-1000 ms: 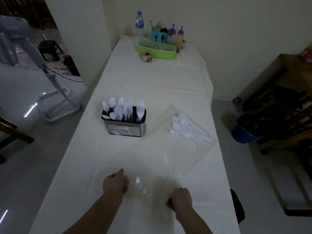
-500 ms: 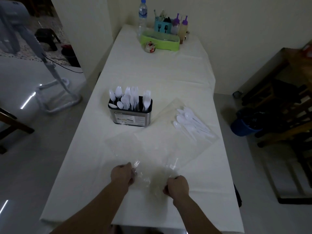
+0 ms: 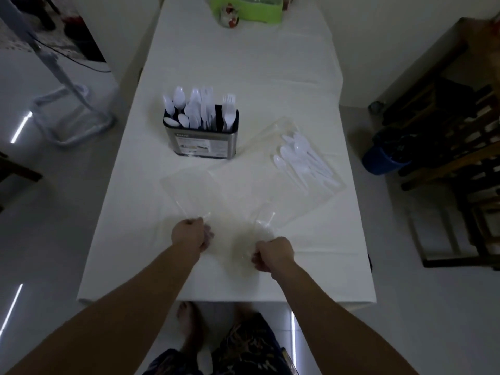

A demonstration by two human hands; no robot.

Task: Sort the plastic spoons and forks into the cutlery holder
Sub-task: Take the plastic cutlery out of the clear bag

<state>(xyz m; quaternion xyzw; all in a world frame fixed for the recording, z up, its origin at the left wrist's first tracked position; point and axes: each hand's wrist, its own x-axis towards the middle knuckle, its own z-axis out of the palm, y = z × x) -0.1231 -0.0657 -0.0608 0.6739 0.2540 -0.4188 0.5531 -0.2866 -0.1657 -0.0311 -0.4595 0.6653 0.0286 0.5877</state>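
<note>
Gripping a crumpled clear plastic bag (image 3: 230,209) in both clenched hands, left (image 3: 190,235) and right (image 3: 274,254), now drawn nearer the desk (image 3: 243,63) edge; white plastic spoons (image 3: 303,161) at two o'clock unsorted.

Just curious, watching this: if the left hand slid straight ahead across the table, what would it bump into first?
Probably the clear plastic bag that the left hand already grips, lying flat ahead of it. Beyond that stands the cutlery holder, roughly in line, though depth is hard to judge.

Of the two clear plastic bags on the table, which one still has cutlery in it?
The right-hand bag, beside the cutlery holder, holds white spoons. The bag that both hands grip looks empty.
</note>
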